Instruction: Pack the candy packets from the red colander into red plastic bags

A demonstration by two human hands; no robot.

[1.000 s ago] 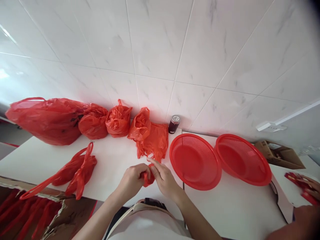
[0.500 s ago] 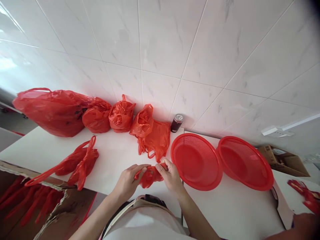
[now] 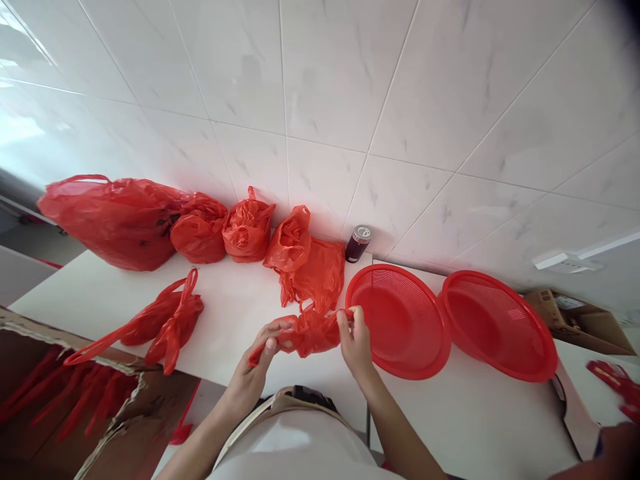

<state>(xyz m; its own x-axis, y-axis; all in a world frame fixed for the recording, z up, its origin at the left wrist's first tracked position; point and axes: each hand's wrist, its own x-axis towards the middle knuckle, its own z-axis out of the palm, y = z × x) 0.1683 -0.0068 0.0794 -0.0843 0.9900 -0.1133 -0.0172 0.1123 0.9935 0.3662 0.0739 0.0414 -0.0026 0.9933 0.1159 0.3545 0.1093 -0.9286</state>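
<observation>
A red plastic bag is stretched between my hands above the front of the white table. My left hand closes on its left end, thumb on top, with a bit of red plastic sticking out below. The right end is pinched by the fingers of my right hand. What lies inside this bag is hidden. Just behind it rests a flat, loose red bag, overlapped by a small filled red bag. Two slim red bags with long handles lie on the table to the left.
Several filled red bags stand along the tiled wall, the largest bag at the far left. A dark can stands behind two red mesh baskets. An open cardboard box with red bags is below left. Another person's arm shows at lower right.
My hands have moved apart, pulling the bag from a bunched shape into a wider, twisted one. Bag and hands are slightly higher. The view has shifted a little.
</observation>
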